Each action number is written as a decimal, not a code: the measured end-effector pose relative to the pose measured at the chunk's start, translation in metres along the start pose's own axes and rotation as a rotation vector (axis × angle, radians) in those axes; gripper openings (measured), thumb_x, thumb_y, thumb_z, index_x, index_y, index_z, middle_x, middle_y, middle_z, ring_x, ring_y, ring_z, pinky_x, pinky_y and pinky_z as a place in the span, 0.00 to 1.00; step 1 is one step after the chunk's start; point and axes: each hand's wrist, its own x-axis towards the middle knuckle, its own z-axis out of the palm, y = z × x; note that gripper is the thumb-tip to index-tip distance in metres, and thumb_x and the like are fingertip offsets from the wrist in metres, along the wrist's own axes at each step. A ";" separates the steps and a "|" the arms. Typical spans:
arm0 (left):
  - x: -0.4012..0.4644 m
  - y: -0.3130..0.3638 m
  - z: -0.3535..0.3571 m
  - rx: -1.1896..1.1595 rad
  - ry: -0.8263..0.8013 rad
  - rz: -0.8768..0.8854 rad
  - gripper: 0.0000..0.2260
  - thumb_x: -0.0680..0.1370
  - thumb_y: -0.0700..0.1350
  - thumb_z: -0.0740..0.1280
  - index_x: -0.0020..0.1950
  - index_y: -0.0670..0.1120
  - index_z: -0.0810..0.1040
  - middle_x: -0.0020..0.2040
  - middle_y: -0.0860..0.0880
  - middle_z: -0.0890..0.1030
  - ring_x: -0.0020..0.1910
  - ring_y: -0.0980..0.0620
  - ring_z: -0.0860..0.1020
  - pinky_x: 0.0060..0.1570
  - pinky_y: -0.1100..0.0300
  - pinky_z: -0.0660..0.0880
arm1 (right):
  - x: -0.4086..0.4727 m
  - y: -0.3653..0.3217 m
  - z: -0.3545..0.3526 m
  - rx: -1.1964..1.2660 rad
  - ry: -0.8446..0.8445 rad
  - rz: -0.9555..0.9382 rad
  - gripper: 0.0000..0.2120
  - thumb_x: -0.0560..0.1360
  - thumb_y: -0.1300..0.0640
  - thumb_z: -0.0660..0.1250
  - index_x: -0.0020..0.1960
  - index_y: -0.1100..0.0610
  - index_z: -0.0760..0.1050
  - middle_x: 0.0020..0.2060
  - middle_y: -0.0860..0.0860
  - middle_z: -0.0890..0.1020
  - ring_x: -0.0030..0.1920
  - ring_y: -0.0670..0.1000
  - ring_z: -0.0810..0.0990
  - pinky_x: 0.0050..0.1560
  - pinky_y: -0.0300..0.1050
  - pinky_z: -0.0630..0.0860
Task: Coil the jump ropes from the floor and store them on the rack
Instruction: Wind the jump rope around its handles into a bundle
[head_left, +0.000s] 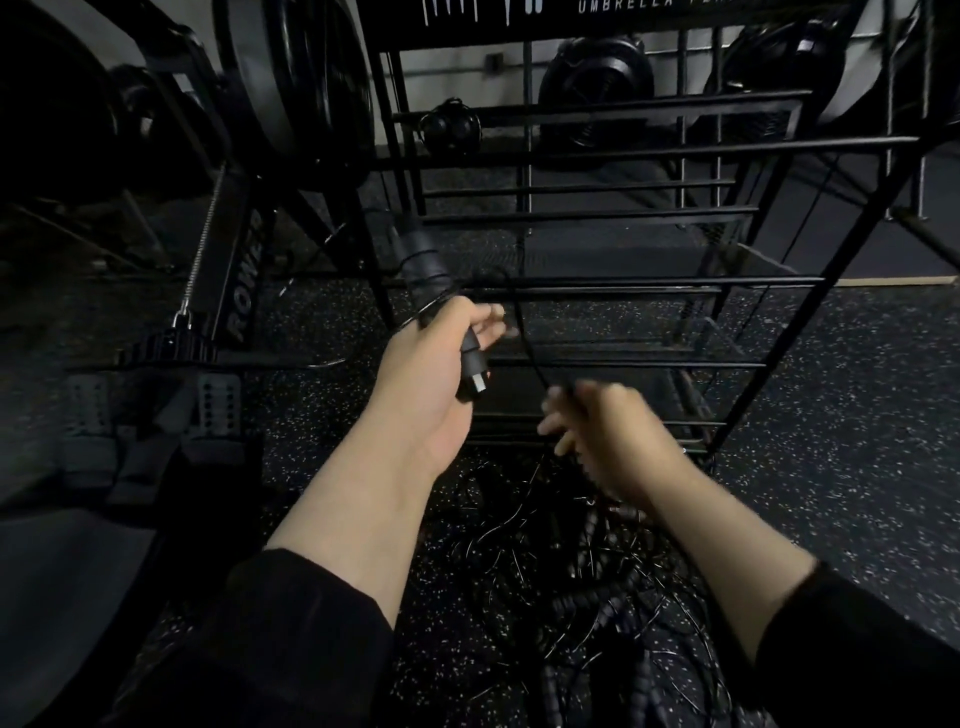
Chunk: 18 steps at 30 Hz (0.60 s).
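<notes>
My left hand (431, 364) has its fingers curled round two black jump rope handles (431, 270), thin cable wound on them. My right hand (608, 431), blurred, pinches the cable (522, 332) in front of the black rack (597, 283). More jump ropes (587, 587) lie tangled on the speckled floor (831, 415) below.

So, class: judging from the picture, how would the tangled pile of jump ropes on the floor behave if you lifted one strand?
The pile of jump ropes would probably come up floppy, since the thin strands lie in loose curls. It is tangled, so one strand would likely drag others along. The rope near the right hand droops, suggesting little stiffness.
</notes>
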 end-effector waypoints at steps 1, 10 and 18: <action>0.001 -0.001 -0.003 0.057 0.018 0.002 0.02 0.80 0.39 0.67 0.50 0.45 0.78 0.52 0.47 0.83 0.48 0.54 0.82 0.45 0.58 0.79 | 0.002 -0.007 -0.009 0.062 0.052 -0.002 0.15 0.85 0.50 0.59 0.47 0.56 0.79 0.38 0.50 0.87 0.31 0.47 0.83 0.38 0.48 0.80; -0.001 -0.033 -0.001 0.413 -0.173 -0.096 0.05 0.77 0.39 0.68 0.51 0.45 0.82 0.47 0.47 0.84 0.49 0.46 0.81 0.50 0.50 0.76 | -0.004 -0.034 -0.042 0.499 0.146 -0.067 0.17 0.86 0.50 0.57 0.50 0.58 0.79 0.40 0.55 0.88 0.37 0.57 0.84 0.52 0.63 0.83; -0.003 -0.049 0.005 0.428 -0.198 -0.179 0.08 0.77 0.36 0.66 0.40 0.48 0.76 0.33 0.49 0.75 0.31 0.53 0.73 0.33 0.59 0.66 | -0.003 -0.038 -0.050 0.773 0.137 -0.102 0.12 0.86 0.53 0.58 0.58 0.57 0.78 0.50 0.54 0.87 0.42 0.55 0.85 0.52 0.55 0.81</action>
